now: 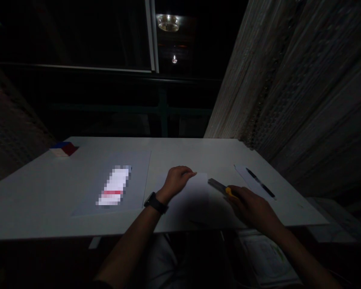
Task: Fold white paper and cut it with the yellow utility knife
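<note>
My left hand (177, 181), with a dark watch on the wrist, presses down on a white sheet of paper (195, 200) lying near the front of the white table (198, 154). My right hand (251, 205) grips a utility knife (221, 188) with a yellow slider; its blade end points up-left along the paper's right edge. The room is dim, so the blade tip is hard to make out.
A black pen (260, 182) lies on a narrow paper strip (249, 178) to the right. A larger grey sheet (120, 184) with a blurred patch lies left of centre. A red-and-blue block (63, 149) sits at the far left corner. A curtain (297, 88) hangs on the right.
</note>
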Available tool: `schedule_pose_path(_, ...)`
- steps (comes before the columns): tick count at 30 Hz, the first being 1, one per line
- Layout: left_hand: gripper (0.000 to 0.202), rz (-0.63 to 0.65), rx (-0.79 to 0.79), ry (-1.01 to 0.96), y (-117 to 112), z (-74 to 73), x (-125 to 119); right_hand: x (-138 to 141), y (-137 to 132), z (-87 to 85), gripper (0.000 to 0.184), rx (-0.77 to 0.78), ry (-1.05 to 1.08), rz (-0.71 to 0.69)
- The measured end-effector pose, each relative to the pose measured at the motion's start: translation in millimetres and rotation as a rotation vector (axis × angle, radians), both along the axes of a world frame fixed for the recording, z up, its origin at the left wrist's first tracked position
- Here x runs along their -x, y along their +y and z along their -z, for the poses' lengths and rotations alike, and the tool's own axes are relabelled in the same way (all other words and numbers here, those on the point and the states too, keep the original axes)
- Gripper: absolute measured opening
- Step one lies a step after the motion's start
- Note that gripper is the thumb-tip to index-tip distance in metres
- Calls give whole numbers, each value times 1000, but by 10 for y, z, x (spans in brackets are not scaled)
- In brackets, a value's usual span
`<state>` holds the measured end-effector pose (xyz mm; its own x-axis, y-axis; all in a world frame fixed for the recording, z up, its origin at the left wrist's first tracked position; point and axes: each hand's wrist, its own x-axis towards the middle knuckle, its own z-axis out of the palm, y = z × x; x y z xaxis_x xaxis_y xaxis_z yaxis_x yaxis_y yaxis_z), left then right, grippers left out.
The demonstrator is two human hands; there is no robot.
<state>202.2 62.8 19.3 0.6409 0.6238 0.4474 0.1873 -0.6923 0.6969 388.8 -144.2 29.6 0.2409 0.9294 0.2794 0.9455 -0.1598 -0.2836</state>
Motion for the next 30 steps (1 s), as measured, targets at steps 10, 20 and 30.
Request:
schedule_pose_path(10, 27, -11, -208, 62, 273, -335, -25, 88, 563, -14, 21, 113, 31, -257)
schedule_pose_path(20, 40, 87, -541, 446, -154, -78, 125, -85, 677, 232, 24, 4, -18, -218)
schedule_pose_path(30, 57, 16, -552, 593, -268, 227, 184, -5, 536, 392, 24, -72, -75, -257)
